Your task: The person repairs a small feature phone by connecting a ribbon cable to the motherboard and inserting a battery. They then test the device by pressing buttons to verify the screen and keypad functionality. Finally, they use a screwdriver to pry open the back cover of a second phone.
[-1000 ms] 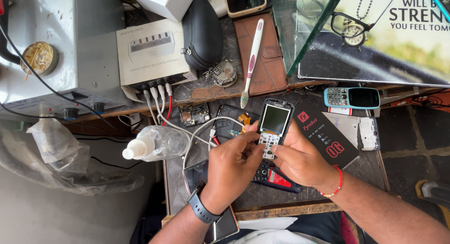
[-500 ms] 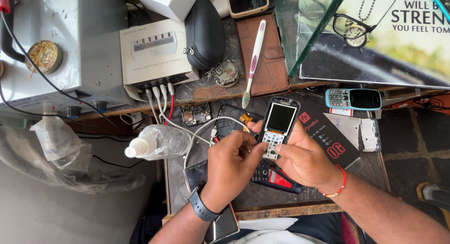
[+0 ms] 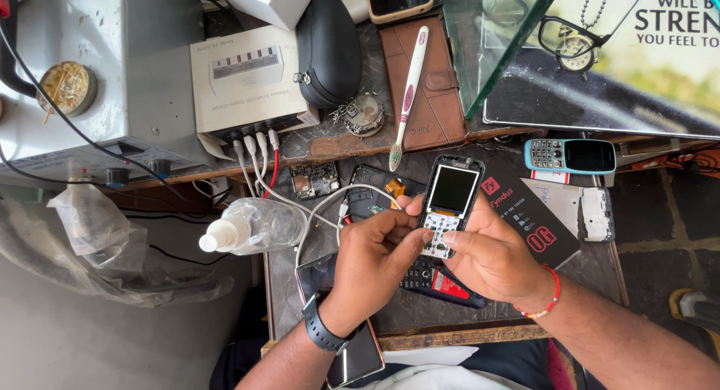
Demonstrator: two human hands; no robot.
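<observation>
While both hands stay closed on the keypad phone [image 3: 447,204], left hand [image 3: 375,259] pinching its lower edge and right hand [image 3: 491,255] cradling it, the phone has tilted slightly, toothbrush [image 3: 407,97] just beyond.

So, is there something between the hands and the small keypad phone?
Nothing visible. The left hand and right hand both touch the keypad phone directly, fingertips on its keypad, above the workbench.
</observation>
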